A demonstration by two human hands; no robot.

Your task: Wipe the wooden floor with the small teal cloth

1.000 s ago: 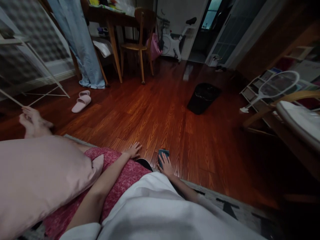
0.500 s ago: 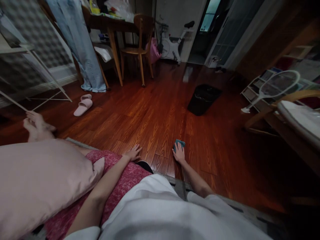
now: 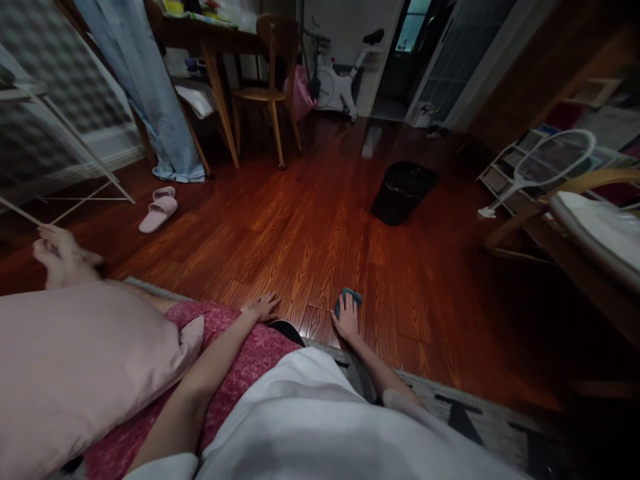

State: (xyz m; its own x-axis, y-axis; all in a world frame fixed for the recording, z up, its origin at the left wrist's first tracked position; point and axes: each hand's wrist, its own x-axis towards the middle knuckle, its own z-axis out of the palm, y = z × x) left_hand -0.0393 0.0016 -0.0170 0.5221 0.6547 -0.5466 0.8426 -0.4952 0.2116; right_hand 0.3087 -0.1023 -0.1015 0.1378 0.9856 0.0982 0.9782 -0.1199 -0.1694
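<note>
On the wooden floor (image 3: 310,233), a small blue-green cloth (image 3: 354,293) lies under the fingers of my right hand (image 3: 347,321). That hand holds it down flat, and the cloth's edge shows past the fingertips. To the left, my left hand (image 3: 264,307) is open with its fingers apart, resting beside the pink-red clothing (image 3: 230,353) over my legs. It has nothing in it. A black rounded edge of something I cannot make out (image 3: 287,328) sits just right of this hand.
A black trash bin (image 3: 400,197) stands ahead on the right. Pink slippers (image 3: 159,210) lie left. A chair (image 3: 273,97) and table are behind; a racket (image 3: 550,160) leans at right. A pink pillow (image 3: 100,360) covers my lap, and a patterned mat (image 3: 450,400) lies beneath me.
My right hand has drawn the cloth slightly left and closer to me along the floor. The view has shifted a little; my left hand stays in about the same place.
</note>
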